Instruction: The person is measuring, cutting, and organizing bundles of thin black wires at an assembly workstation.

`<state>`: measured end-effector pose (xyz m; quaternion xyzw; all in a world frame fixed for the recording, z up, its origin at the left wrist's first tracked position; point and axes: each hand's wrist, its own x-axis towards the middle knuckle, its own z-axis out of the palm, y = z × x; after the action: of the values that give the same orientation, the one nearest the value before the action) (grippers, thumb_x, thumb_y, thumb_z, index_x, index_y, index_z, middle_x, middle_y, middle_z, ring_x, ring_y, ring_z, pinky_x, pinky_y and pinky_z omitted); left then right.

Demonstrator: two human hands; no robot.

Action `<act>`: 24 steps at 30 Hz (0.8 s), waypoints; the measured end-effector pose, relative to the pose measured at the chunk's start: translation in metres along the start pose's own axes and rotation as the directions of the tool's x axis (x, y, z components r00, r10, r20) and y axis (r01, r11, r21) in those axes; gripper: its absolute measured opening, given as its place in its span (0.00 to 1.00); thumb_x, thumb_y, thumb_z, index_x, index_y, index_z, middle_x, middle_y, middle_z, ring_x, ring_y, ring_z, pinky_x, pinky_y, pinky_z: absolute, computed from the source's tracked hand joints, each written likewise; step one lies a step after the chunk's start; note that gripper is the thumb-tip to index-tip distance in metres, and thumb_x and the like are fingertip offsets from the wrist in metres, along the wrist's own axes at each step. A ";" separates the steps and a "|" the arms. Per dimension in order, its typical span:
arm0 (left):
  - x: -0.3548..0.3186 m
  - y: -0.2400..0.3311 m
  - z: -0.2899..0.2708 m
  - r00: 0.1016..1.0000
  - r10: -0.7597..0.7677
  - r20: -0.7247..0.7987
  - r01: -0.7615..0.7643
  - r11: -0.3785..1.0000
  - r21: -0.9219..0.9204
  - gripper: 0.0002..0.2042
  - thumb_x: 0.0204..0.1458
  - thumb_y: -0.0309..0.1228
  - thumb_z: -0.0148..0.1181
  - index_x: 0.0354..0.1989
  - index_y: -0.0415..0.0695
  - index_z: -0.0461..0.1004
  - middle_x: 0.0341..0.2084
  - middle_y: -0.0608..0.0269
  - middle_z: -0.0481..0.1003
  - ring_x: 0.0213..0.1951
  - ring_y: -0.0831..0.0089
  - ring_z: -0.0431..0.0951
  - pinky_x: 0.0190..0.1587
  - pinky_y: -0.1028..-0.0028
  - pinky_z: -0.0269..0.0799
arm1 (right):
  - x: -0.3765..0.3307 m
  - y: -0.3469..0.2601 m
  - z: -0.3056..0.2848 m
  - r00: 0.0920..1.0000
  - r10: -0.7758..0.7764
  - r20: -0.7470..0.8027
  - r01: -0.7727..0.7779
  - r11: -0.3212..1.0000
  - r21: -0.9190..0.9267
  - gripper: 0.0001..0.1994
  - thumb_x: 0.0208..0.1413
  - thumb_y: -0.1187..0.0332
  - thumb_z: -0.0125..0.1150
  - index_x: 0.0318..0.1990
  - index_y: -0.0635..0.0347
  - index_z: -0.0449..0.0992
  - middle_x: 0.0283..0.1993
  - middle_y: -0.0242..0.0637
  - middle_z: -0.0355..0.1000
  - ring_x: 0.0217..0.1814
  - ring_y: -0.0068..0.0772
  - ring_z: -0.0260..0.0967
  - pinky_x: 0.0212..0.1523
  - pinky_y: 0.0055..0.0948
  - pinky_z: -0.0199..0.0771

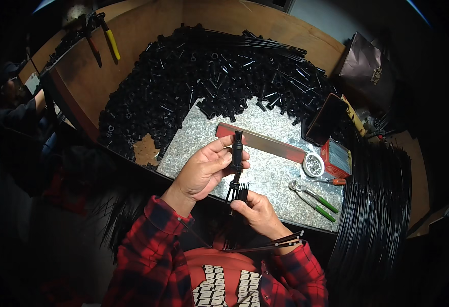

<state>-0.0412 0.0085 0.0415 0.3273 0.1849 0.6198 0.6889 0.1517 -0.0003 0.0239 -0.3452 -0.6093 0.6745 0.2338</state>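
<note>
Left hand [201, 174] has a black tubular part [238, 148] upright, thumb and fingertips pinched narrow round it. Right hand [257, 212] is below: thumb and bent fingers closed narrow on a cluster of thin black prongs [243, 192] under the tube. Tube is in the air above the tabletop [281, 192], toward its near edge and roughly midway along; prongs hang at that edge. Can't tell if prongs and tube are fully joined; the overlap is dark.

Step in hand, my judgement: lining up or fitting the prongs at the tube's lower end. Next move likely calls for a steady left pinch and small right-thumb adjustments, prongs kept evenly spread; one could snag or bend.

Around: red-ended metal bar [265, 143] behind the hands, running toward the right edge. White round dish [314, 165] at the bar's right end, red box [337, 158] just beside it at the right edge. Screwdriver [338, 181] below those; green-handled pincers [314, 199] near the near right corner. Big pile of black parts [199, 77] covers the far edge. Long black rods [373, 204] off the right edge.
</note>
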 end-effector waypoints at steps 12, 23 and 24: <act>0.005 0.006 -0.011 0.985 -0.050 0.163 0.047 0.999 0.021 0.19 0.60 0.25 0.47 0.60 0.38 0.62 0.43 0.55 0.73 0.48 0.67 0.74 0.53 0.70 0.70 | 0.002 -0.002 0.003 1.000 -0.005 0.007 0.005 1.000 0.007 0.09 0.59 0.64 0.59 0.35 0.62 0.75 0.28 0.23 0.71 0.27 0.11 0.61 0.27 0.16 0.61; -0.004 -0.007 0.001 0.996 -0.045 0.076 0.059 0.978 -0.202 0.21 0.61 0.34 0.49 0.59 0.36 0.62 0.47 0.54 0.73 0.51 0.65 0.72 0.57 0.67 0.67 | -0.001 -0.002 -0.001 1.000 0.022 -0.003 -0.022 1.000 -0.006 0.08 0.60 0.66 0.57 0.35 0.64 0.74 0.29 0.24 0.70 0.31 0.14 0.63 0.34 0.19 0.66; -0.010 -0.014 0.000 0.996 -0.045 0.074 0.059 0.978 -0.200 0.21 0.61 0.34 0.49 0.59 0.36 0.62 0.47 0.54 0.73 0.51 0.65 0.72 0.57 0.67 0.67 | -0.001 -0.002 -0.001 1.000 0.017 -0.005 -0.017 1.000 0.008 0.09 0.60 0.66 0.58 0.35 0.64 0.74 0.29 0.24 0.70 0.31 0.14 0.63 0.34 0.19 0.66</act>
<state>-0.0322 -0.0012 0.0307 0.2720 0.1055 0.6054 0.7405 0.1529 -0.0004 0.0256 -0.3511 -0.6031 0.6779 0.2311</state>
